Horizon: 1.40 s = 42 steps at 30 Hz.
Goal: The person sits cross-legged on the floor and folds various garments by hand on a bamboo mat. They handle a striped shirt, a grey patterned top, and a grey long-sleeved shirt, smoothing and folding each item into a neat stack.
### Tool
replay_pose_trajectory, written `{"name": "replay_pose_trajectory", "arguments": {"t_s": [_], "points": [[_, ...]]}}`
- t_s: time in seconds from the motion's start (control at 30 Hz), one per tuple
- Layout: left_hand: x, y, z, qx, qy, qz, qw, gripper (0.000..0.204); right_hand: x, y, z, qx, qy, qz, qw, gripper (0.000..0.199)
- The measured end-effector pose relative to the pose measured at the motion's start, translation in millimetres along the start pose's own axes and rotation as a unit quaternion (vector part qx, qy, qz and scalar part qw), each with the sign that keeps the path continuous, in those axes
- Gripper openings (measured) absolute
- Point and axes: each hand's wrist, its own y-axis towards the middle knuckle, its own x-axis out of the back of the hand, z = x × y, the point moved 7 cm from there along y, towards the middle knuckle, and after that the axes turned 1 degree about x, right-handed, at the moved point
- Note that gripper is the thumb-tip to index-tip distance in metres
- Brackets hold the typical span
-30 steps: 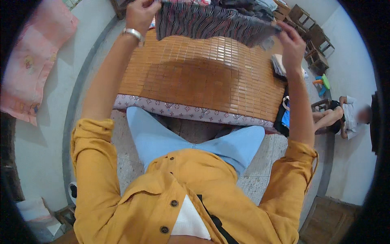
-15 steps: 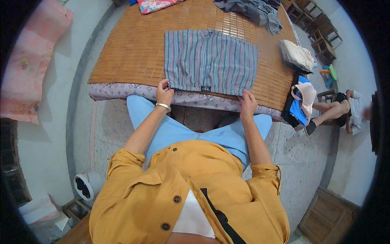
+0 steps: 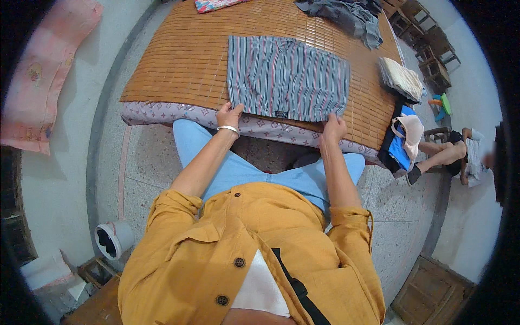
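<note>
A pair of grey-blue striped shorts (image 3: pixel 290 81) lies spread flat on the bamboo mat of the bed (image 3: pixel 179 70). A small black label sits mid-way along its near edge. My left hand (image 3: pixel 229 116), with a pale bangle at the wrist, pinches the near left corner. At the near right corner my right hand (image 3: pixel 333 129) has its fingers closed on the cloth. The edge between the two hands looks fairly straight, and slight wrinkles run across the fabric.
To the right lie a cream folded pile (image 3: pixel 402 78) and a pink bra (image 3: pixel 410 130) on blue and black clothes. Dark grey clothes (image 3: pixel 346 19) lie at the far side. A seated person (image 3: pixel 460 151) is at the right. A white bucket (image 3: pixel 115 240) stands lower left.
The view has shifted slightly, so the bed sits a little higher and further right. Both hands keep hold of the shorts' near corners, fingers curled in more.
</note>
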Motion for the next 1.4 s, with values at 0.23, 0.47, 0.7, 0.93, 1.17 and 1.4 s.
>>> {"name": "replay_pose_trajectory", "arguments": {"t_s": [0.23,0.47,0.7,0.93,1.17,1.4], "points": [[-40,-16,-37,-0.117,0.068,0.032,0.990,0.031,-117,-100,128,0.409,-0.068,0.204,0.887,0.021],[-42,-28,-30,0.009,-0.057,0.082,0.995,0.031,-147,-178,66,0.415,-0.088,0.404,0.810,0.038],[-56,-44,-36,0.021,-0.054,0.156,0.986,0.037,-120,-179,76,0.390,-0.087,0.406,0.822,0.051],[-78,-87,-98,-0.274,0.280,0.221,0.893,0.056,-106,-161,92,0.358,-0.071,0.442,0.819,0.056],[-116,-119,-149,-0.410,0.401,0.336,0.747,0.035,-93,-165,155,0.315,-0.057,0.513,0.797,0.057],[-138,-141,-225,-0.475,0.341,0.303,0.752,0.029,-51,-157,204,0.495,-0.126,0.466,0.723,0.034]]}}
